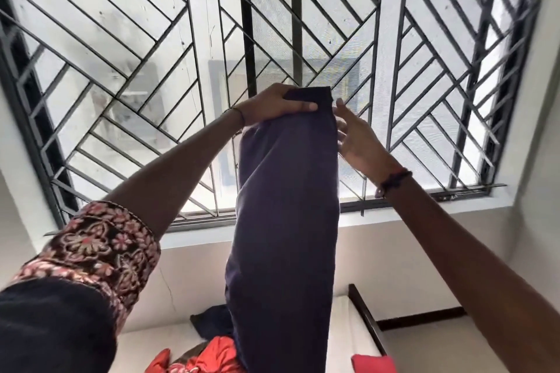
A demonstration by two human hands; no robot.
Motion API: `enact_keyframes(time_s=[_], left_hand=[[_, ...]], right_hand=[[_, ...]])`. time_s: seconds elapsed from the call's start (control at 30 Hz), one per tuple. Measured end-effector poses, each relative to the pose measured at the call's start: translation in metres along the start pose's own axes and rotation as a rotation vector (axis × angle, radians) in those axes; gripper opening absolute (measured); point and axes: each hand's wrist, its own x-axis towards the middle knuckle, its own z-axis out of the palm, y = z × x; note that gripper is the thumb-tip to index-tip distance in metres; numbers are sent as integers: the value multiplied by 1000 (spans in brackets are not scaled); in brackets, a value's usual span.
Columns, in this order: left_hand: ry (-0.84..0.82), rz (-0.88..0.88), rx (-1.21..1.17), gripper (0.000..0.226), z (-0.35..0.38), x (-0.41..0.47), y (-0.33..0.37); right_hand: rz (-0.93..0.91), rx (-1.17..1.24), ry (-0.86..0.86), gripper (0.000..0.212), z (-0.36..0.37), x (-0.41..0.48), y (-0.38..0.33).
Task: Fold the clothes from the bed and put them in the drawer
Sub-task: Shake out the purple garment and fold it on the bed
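A long navy-purple garment (288,221) hangs straight down in front of me, held up high before the window. My left hand (272,106) grips its top edge, thumb lying across the front of the cloth. My right hand (357,139) is at the garment's upper right edge with fingers spread and fairly straight, touching the cloth's side. Below, on the white bed (342,339), lie more clothes: a dark blue piece (212,324), an orange-red one (215,354) and a red one (372,365).
A large window with a black diagonal metal grille (151,70) fills the wall ahead. The bed's dark wooden frame (366,321) runs along the right side. A pale wall lies beneath the sill.
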Motion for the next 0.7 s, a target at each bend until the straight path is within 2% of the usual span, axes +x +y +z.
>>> enact_keyframes(time_s=[0.13, 0.2, 0.33, 0.43, 0.53, 0.6, 0.7], left_hand=[[40, 46, 11, 27, -7, -4, -3], [70, 42, 49, 29, -12, -6, -6], [109, 29, 112, 30, -23, -11, -13], [143, 13, 102, 34, -26, -16, -15], [213, -8, 104, 39, -30, -18, -16], [236, 0, 105, 38, -33, -17, -16], [265, 19, 114, 23, -38, -15, -12]], right_hand=[[16, -118, -98, 8, -31, -20, 44], [43, -285, -149, 14, -46, -30, 69], [113, -557, -88, 26, -57, -45, 106], [130, -672, -106, 21, -63, -51, 122], [145, -780, -158, 8, -66, -57, 134], [140, -851, -118, 12, -62, -61, 143], [187, -960, 51, 17, -56, -64, 158]])
